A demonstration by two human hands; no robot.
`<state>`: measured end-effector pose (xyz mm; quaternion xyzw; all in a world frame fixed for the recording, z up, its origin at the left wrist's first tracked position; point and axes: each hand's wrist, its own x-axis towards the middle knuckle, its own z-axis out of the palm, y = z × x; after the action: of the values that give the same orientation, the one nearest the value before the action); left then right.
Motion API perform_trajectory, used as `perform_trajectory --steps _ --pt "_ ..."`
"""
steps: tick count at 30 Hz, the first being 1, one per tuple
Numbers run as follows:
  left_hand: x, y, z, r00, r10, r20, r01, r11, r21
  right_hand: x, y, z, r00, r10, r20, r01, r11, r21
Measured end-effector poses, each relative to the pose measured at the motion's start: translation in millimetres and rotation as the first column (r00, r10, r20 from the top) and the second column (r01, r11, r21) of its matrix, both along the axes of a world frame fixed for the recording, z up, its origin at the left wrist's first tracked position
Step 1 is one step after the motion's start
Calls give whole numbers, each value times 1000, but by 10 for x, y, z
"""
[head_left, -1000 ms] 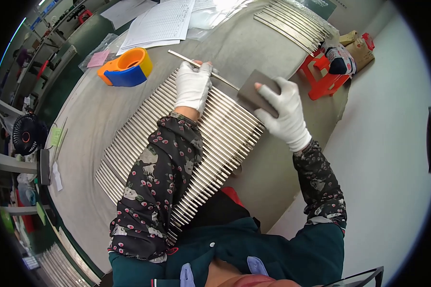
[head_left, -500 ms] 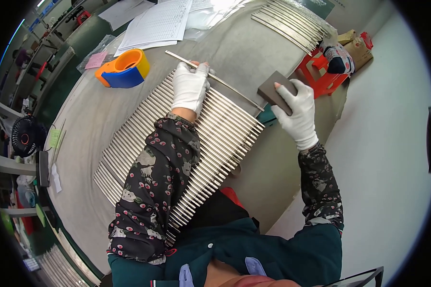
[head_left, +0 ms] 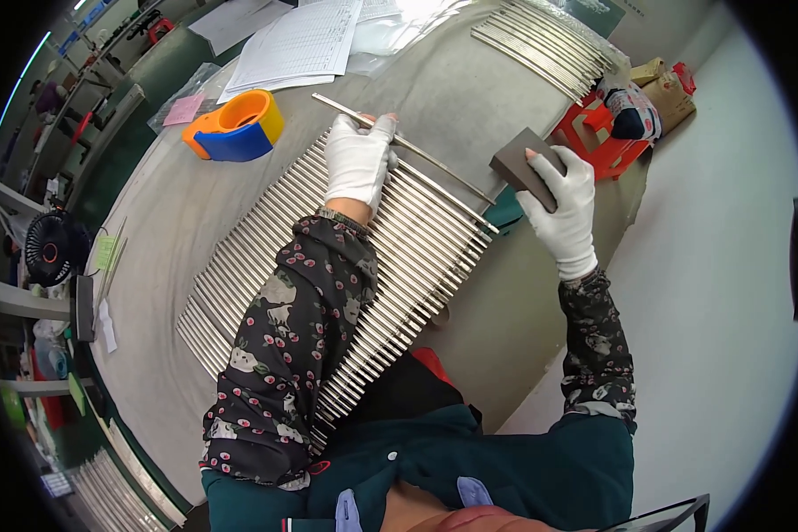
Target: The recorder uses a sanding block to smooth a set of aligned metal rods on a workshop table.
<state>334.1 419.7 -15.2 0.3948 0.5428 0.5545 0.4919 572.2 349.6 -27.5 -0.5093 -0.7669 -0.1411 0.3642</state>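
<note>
The left hand (head_left: 356, 167) is clamped on a single metal rod (head_left: 445, 168) lying slantwise along the far side of a close-set row of rods (head_left: 421, 222); the rod's right end reaches the table's right edge. The right hand (head_left: 566, 211) grips a dark block (head_left: 525, 170) just beyond that end, apart from the rod, with room between it and the white wall (head_left: 714, 257). Grey tabletop (head_left: 434, 93) separates the rod from a second set of rods (head_left: 545, 49). A tape dispenser (head_left: 238, 127) and papers (head_left: 288, 44) lie leftward; a red stool (head_left: 605, 152) stands past the edge.
</note>
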Motion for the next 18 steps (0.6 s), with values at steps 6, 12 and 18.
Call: perform_trajectory --steps 6,12,18 --pt "-31 4 -18 1000 -3 22 3 1000 11 90 22 -33 1000 -23 -15 22 999 -37" --pt "-42 -11 -48 1000 -25 -18 26 1000 17 -116 46 63 996 67 -54 -66 998 9" --pt "-49 -21 -31 993 -15 121 13 1000 17 -368 191 146 987 139 -83 -139 990 10"
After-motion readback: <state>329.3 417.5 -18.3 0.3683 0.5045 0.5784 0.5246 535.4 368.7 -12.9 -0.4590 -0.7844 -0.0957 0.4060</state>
